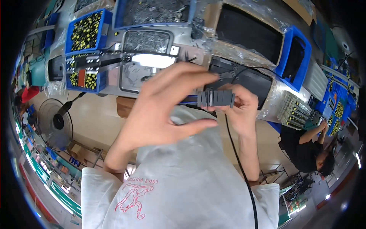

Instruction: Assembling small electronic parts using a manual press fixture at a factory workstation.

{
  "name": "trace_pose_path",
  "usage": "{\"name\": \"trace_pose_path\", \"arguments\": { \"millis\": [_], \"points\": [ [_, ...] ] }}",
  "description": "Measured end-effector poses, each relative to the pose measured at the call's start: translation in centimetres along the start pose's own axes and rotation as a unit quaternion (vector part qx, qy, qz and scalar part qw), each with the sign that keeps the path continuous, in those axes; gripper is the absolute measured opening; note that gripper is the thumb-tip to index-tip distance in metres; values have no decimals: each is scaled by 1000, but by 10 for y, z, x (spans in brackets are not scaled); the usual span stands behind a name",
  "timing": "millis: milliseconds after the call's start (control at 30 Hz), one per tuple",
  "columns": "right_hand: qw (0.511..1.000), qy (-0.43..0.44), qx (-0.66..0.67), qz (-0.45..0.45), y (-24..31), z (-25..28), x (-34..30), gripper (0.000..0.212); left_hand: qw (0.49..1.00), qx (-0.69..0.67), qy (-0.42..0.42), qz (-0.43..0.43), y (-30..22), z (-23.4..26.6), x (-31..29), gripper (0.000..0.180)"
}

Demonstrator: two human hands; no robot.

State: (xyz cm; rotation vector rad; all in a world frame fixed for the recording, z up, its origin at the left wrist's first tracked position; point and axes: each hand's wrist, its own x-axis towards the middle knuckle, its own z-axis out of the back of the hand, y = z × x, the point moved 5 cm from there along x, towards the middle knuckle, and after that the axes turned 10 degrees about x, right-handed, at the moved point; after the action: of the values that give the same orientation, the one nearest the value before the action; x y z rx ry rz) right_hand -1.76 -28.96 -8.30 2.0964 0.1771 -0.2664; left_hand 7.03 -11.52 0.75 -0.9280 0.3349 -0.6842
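My right hand (245, 104) is closed round a row of dark grey flat plastic pieces (217, 98), packed side by side in front of my chest. My left hand (162, 101) reaches across from the left, slightly blurred, its thumb held well apart from its fingers and nothing between them. Its fingertips come close to a small dark slotted part (228, 74) above the row; whether they touch it I cannot tell. Behind my right hand lies a black tray (259, 86), partly hidden by it. A black cable (238, 156) runs down past my right forearm.
Blue bins (105, 36) of yellow-and-black parts stand at the left, beside a metal tray (170, 38) of small pieces. A large blue bin (152, 26) stands behind. A cardboard box (213, 21) lies far right, near another blue bin (282, 70). A co-worker (301, 149) works at the right; a fan (58, 121) stands left.
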Motion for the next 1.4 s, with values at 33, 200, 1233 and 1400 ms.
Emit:
{"name": "trace_pose_path", "arguments": {
  "millis": [33, 200, 1233, 1400],
  "points": [
    [1000, 5, -2, -2, -3, -13, -4, 11, 1000, 0, -5, 3, 0, 4, -5, 65],
    [998, 3, -56, 41, 2, -66, -15, 12, 997, -48, -28, -59, -3, 18, -29, 56],
    [983, 25, -126, 130, 25, -104, -32, 10, 986, -127, -81, -76, -15, 47, -49, 36],
    [977, 18, -158, 142, 28, -102, -33, 11, 985, -120, -94, -87, -20, 53, -48, 36]
  ]
}}
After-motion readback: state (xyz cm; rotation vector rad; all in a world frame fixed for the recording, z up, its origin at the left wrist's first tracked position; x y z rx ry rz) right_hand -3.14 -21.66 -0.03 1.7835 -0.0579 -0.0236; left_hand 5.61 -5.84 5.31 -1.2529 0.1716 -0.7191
